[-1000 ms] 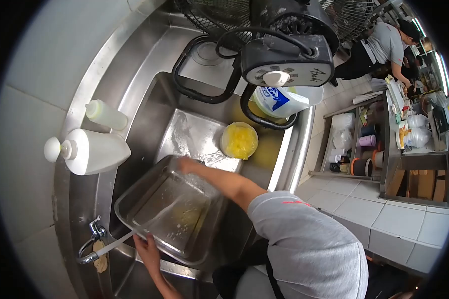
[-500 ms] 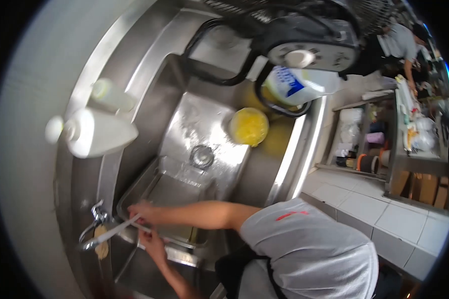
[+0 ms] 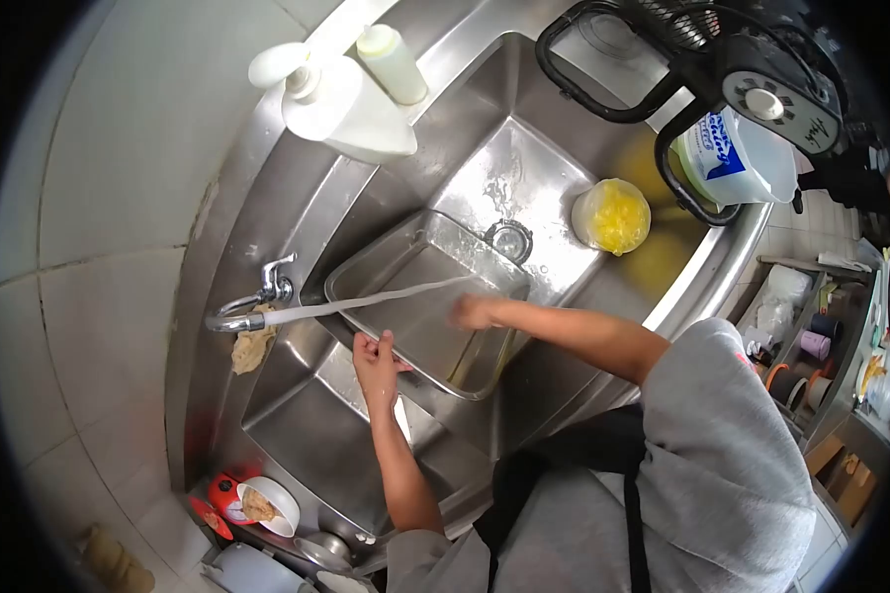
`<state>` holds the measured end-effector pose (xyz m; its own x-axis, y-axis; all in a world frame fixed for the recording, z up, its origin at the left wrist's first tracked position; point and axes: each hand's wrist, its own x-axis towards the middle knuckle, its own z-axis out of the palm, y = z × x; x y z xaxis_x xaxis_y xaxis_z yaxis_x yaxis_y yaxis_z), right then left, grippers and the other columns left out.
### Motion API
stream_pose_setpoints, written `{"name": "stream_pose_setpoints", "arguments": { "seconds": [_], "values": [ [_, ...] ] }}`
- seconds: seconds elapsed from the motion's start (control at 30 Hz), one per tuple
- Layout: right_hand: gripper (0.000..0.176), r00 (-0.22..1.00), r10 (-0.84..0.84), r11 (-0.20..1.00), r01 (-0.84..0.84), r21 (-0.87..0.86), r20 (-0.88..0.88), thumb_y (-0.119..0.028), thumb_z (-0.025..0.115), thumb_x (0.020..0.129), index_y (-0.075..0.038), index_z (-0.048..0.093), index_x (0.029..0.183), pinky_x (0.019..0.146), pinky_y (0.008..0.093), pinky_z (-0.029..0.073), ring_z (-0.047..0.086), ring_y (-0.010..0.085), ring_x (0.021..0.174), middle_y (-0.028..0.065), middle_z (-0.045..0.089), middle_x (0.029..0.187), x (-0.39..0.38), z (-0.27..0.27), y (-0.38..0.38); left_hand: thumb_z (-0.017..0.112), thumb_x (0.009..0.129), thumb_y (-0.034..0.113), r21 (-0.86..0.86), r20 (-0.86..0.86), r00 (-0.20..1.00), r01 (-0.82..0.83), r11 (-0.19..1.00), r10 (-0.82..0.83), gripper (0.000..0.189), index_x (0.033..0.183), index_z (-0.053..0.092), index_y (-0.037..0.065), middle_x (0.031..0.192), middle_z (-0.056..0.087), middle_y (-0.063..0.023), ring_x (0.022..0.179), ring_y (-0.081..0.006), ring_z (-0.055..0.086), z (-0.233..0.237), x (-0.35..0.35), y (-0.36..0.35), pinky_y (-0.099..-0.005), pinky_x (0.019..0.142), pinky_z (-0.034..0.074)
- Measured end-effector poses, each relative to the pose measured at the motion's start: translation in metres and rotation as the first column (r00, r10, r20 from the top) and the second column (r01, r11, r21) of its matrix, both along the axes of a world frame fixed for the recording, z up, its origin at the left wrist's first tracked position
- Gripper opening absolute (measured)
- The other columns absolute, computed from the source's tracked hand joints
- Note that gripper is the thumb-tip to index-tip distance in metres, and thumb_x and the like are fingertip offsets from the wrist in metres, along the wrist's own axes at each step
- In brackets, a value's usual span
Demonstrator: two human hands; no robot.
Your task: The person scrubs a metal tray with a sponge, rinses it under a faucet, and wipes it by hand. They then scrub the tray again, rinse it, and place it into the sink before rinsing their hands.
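Note:
A rectangular metal pan (image 3: 405,331) lies tilted across the sink edge, with water from the faucet (image 3: 242,316) streaming over it. My left hand (image 3: 376,368) grips the pan's near rim, thumb on top. Over the inside of the pan is my right hand (image 3: 477,312), at the end of the water stream; its fingers are blurred, and whether they hold anything is hidden. Beyond the pan, the round drain (image 3: 509,240) shows in the sink floor. A clear container with yellow contents (image 3: 611,215) stands in the sink.
A white pump bottle (image 3: 346,114) and a smaller bottle (image 3: 393,64) stand on the sink ledge. A black-framed fan (image 3: 776,104) and a white bucket (image 3: 737,158) are at upper right. A white bowl (image 3: 269,506) sits at lower left, shelves (image 3: 801,326) at right.
My hands have moved apart: the right one from the pan's faucet-side corner to over its middle, the left one onto the near rim. The water now streams across the pan. The camera view has turned.

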<state>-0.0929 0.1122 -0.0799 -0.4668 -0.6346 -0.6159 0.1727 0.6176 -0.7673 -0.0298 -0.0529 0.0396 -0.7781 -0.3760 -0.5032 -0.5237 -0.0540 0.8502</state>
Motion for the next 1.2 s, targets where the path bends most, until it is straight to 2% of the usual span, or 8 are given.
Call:
{"name": "stream_pose_setpoints", "arguments": {
  "seconds": [0.13,0.23,0.43,0.63,0.97,1.03,1.07,1.2],
  "values": [
    [0.023,0.429,-0.623,0.465,0.875,-0.13,0.654,-0.017,0.044,0.086,0.0,0.057,0.078,0.055,0.0235,0.041,0.051,0.0095,0.064,0.0056,0.056,0.072,-0.039,0.064,-0.06,0.051,0.085,0.01,0.026,-0.008,0.999,0.038,0.999,-0.038,0.011,0.082,0.042,0.004,0.067,0.05,-0.0035,0.05,-0.0084,0.051,0.001,-0.003,0.01,-0.0239,0.041,0.05],
    [0.023,-0.006,-0.602,0.006,1.0,0.011,0.799,-0.017,0.043,0.086,0.001,0.056,0.079,0.056,0.0238,0.041,0.05,0.0106,0.062,0.0024,0.054,0.068,-0.046,0.05,-0.108,0.05,0.085,0.01,0.067,0.005,0.999,0.039,0.997,-0.04,0.01,0.084,0.042,0.004,0.068,0.051,-0.0041,0.05,-0.0088,0.051,0.005,-0.004,0.024,-0.0243,0.042,0.051],
    [0.029,-0.123,-0.669,-0.188,0.982,-0.006,0.733,-0.02,0.044,0.087,-0.005,0.05,0.112,0.083,0.0265,0.034,0.047,0.0107,0.096,0.0007,0.055,0.104,-0.067,0.053,-0.141,0.05,0.084,0.008,0.107,0.023,1.0,0.003,0.994,-0.006,0.01,0.089,0.043,0.002,0.069,0.053,-0.0048,0.053,-0.0087,0.051,0.006,0.001,0.037,-0.0234,0.043,0.052],
    [0.034,0.036,-0.665,0.013,0.999,-0.037,0.746,-0.022,0.045,0.087,-0.006,0.048,0.116,0.086,0.0277,0.032,0.045,0.0114,0.101,0.0003,0.052,0.11,-0.05,0.052,-0.147,0.047,0.085,0.007,0.109,0.012,1.0,-0.014,0.994,0.012,0.011,0.094,0.043,0.003,0.076,0.056,-0.0065,0.056,-0.0088,0.053,0.0,0.007,0.036,-0.0235,0.044,0.052],
    [0.028,-0.062,-0.605,-0.114,0.993,-0.01,0.794,-0.018,0.043,0.085,-0.004,0.053,0.108,0.072,0.0261,0.039,0.05,0.0118,0.085,0.0035,0.056,0.097,-0.065,0.071,-0.128,0.049,0.084,0.006,0.098,0.068,0.998,-0.022,0.995,0.016,0.01,0.091,0.043,0.003,0.073,0.05,-0.0027,0.055,-0.0069,0.048,0.001,0.005,0.036,-0.0241,0.045,0.052],
    [0.022,0.28,-0.493,0.24,0.954,-0.181,0.824,-0.016,0.043,0.085,-0.003,0.055,0.098,0.061,0.0265,0.04,0.052,0.0132,0.072,0.0054,0.057,0.085,-0.049,0.047,-0.129,0.049,0.084,0.006,0.109,0.033,0.999,-0.03,0.994,0.027,0.008,0.09,0.044,0.004,0.07,0.048,-0.0014,0.053,-0.0063,0.046,-0.001,0.004,0.034,-0.0239,0.044,0.052],
    [0.02,0.028,-0.512,0.167,0.984,0.067,0.859,-0.017,0.041,0.083,-0.004,0.054,0.074,0.04,0.0258,0.032,0.039,0.0134,0.042,0.0055,0.052,0.063,-0.045,0.075,-0.122,0.049,0.084,0.006,0.111,0.034,0.999,-0.031,0.993,0.027,0.008,0.09,0.044,0.004,0.07,0.048,-0.0014,0.053,-0.0063,0.046,-0.001,0.004,0.033,-0.0239,0.044,0.052],
    [0.025,0.229,-0.395,0.344,0.935,-0.088,0.89,-0.021,0.04,0.083,-0.002,0.054,0.08,0.047,0.0273,0.038,0.047,0.0147,0.05,0.0081,0.055,0.067,-0.024,0.059,-0.094,0.051,0.082,0.007,0.157,-0.011,0.999,-0.048,0.986,0.05,0.007,0.086,0.046,0.005,0.065,0.047,0.0001,0.052,-0.006,0.045,-0.004,-0.002,0.023,-0.0238,0.043,0.052]
  ]
}}
